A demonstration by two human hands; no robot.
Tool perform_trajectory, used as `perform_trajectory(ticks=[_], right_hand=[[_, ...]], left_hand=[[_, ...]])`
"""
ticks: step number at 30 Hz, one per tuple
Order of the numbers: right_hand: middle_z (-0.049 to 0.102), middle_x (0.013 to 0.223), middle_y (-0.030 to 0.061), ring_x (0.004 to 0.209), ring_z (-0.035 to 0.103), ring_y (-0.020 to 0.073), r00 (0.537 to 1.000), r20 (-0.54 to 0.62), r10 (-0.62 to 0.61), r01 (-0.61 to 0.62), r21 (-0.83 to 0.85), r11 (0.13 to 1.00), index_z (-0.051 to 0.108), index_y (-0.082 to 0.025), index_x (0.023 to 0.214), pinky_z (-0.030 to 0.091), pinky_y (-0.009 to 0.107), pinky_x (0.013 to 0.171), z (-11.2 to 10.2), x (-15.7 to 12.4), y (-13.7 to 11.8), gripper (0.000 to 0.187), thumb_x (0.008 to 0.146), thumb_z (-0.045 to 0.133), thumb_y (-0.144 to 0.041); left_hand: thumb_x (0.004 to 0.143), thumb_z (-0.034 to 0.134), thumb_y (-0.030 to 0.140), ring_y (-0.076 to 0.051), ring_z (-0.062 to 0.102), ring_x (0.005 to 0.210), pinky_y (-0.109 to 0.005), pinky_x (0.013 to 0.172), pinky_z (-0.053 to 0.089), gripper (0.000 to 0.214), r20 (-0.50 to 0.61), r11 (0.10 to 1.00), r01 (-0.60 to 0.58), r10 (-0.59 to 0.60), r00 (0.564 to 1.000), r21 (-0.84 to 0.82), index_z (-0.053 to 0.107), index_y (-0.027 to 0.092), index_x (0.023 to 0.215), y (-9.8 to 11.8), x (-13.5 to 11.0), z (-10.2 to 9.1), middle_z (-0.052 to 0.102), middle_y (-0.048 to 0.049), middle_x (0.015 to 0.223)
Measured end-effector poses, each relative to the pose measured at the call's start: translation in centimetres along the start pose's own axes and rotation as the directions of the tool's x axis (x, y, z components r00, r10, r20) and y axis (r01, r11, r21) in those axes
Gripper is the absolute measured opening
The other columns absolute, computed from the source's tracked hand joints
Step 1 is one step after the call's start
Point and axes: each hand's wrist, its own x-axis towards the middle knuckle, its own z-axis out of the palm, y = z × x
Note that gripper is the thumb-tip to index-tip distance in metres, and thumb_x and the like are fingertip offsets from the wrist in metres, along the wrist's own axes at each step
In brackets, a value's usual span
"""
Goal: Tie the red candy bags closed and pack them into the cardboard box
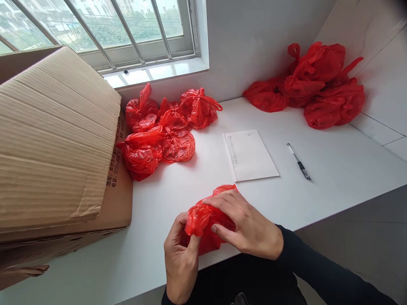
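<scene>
Plainly, left hand [182, 264] and right hand [247, 225] flank the red bag [207, 223].

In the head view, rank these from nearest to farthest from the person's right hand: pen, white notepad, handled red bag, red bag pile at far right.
1. Handled red bag, touched by the right hand
2. White notepad, just beyond the hand
3. Pen, right of the notepad
4. Red bag pile, at far right
</scene>
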Motion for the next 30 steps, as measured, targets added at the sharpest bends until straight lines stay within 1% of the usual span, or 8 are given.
perform_trajectory(ticks=[2,6,11,16,19,22,25,30], right_hand=[[0.067,0.121,0.0061,0.109,0.055,0.0253,1.000,0.024,0.007,-0.007,-0.022,1.000,0.054,-0.022,0.134,0.043,0.046,0.100,0.2,-0.1,0.3,0.045,0.090,0.063,-0.014],[0.070,0.102,0.0040,0.091,0.057,0.0219,0.998,-0.012,0.056,-0.056,-0.004,0.998,0.062,-0.021,0.114,0.046,0.042,0.086,0.4,-0.4,0.6,0.025,0.092,0.058,-0.011],[0.070,0.098,0.0033,0.090,0.061,0.0214,0.989,-0.049,0.139,-0.137,0.040,0.990,0.063,-0.021,0.105,0.046,0.041,0.085,-0.2,-0.7,0.8,0.023,0.088,0.059,-0.007],[0.070,0.094,0.0012,0.088,0.061,0.0201,0.974,-0.093,0.209,-0.199,0.103,0.974,0.065,-0.022,0.102,0.046,0.040,0.086,-0.7,-0.6,0.3,0.022,0.085,0.063,-0.007],[0.069,0.094,0.0005,0.089,0.059,0.0194,0.968,-0.106,0.229,-0.215,0.124,0.969,0.065,-0.023,0.103,0.047,0.038,0.085,-0.7,-0.5,-0.2,0.023,0.085,0.064,-0.008],[0.067,0.093,-0.0001,0.088,0.058,0.0185,0.969,-0.105,0.225,-0.211,0.130,0.969,0.065,-0.023,0.103,0.046,0.037,0.084,-0.9,-0.6,-0.6,0.024,0.085,0.064,-0.008],[0.067,0.092,0.0001,0.086,0.059,0.0184,0.962,-0.097,0.254,-0.240,0.140,0.961,0.066,-0.024,0.103,0.046,0.038,0.082,-1.5,-0.8,-0.8,0.023,0.086,0.063,-0.009],[0.067,0.091,0.0002,0.086,0.059,0.0192,0.951,-0.085,0.296,-0.278,0.175,0.944,0.067,-0.025,0.099,0.045,0.039,0.084,-2.6,-1.4,-1.0,0.019,0.087,0.063,-0.012]], left_hand=[[0.084,0.074,0.040,-0.025,0.071,0.093,-0.033,0.080,0.060,0.028,-0.037,1.000,0.015,-0.015,0.999,-0.008,0.072,0.021,0.105,0.2,-0.1,0.1,0.074,-0.0064,0.104],[0.083,0.074,0.046,-0.020,0.069,0.082,-0.028,0.074,0.057,0.027,-0.197,0.999,0.037,-0.031,0.980,0.027,0.070,0.020,0.093,0.5,-0.1,0.0,0.073,-0.0035,0.090],[0.085,0.074,0.044,-0.015,0.066,0.092,-0.024,0.089,0.052,0.025,-0.462,0.999,-0.050,0.042,0.886,-0.004,0.069,0.023,0.098,0.6,0.8,-1.7,0.070,0.0002,0.096],[0.088,0.066,0.054,-0.027,0.063,0.117,-0.035,0.091,0.056,0.046,-0.164,0.986,0.075,-0.050,0.985,0.148,0.065,0.024,0.122,1.0,0.2,-1.5,0.064,-0.0092,0.130],[0.083,0.074,0.048,-0.032,0.058,0.124,-0.045,0.100,0.052,0.046,-0.028,0.957,-0.024,0.033,0.999,0.290,0.065,0.027,0.124,1.1,-0.6,-0.2,0.058,-0.0089,0.139],[0.085,0.073,0.037,-0.030,0.058,0.120,-0.052,0.112,0.041,0.029,0.063,0.909,-0.211,0.202,0.977,0.360,0.068,0.029,0.113,1.0,-0.7,0.4,0.066,-0.0053,0.124],[0.089,0.069,0.026,-0.026,0.061,0.114,-0.052,0.117,0.035,0.013,0.056,0.855,-0.348,0.355,0.933,0.384,0.070,0.029,0.102,0.9,-0.2,-0.2,0.070,-0.0017,0.107],[0.088,0.068,0.018,-0.024,0.063,0.110,-0.054,0.119,0.031,0.024,0.143,0.755,-0.500,0.490,0.860,0.424,0.069,0.030,0.108,1.2,0.4,-1.5,0.072,0.0007,0.102]])
